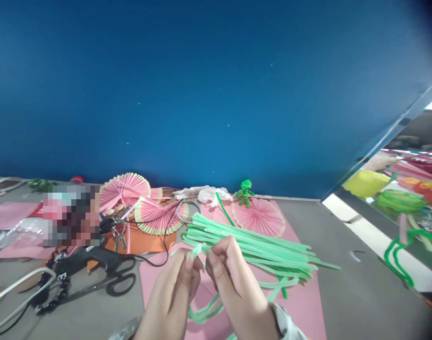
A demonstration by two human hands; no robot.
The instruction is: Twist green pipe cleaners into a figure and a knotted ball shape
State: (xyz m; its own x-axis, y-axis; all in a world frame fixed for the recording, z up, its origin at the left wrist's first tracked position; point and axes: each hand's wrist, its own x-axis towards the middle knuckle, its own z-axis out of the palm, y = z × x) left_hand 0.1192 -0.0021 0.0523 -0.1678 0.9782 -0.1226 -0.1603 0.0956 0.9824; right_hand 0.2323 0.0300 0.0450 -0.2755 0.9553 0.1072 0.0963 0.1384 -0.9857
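Observation:
My left hand [175, 288] and my right hand [235, 285] meet above a pink sheet [155, 290]. Fingers of both pinch a light green pipe cleaner [200, 249], which looks bent between the fingertips; its exact shape is blurred. Below the hands, more light green pipe cleaner [203, 315] curves in a loop, partly hidden; whether it joins the held piece I cannot tell. Just beyond my right hand lies a thick bundle of light green pipe cleaners [258, 248]. A small green pipe-cleaner figure [245, 192] stands at the back, near a darker green stem [224, 210].
Pink pleated paper fans [157, 216] lie behind the hands, with crumpled white plastic [201, 192]. To the left are black scissors [121, 284], a black glue gun [100, 257], keys [119, 232] and cables. A blue panel [216, 94] rises behind; colourful craft pieces [402, 200] sit far right.

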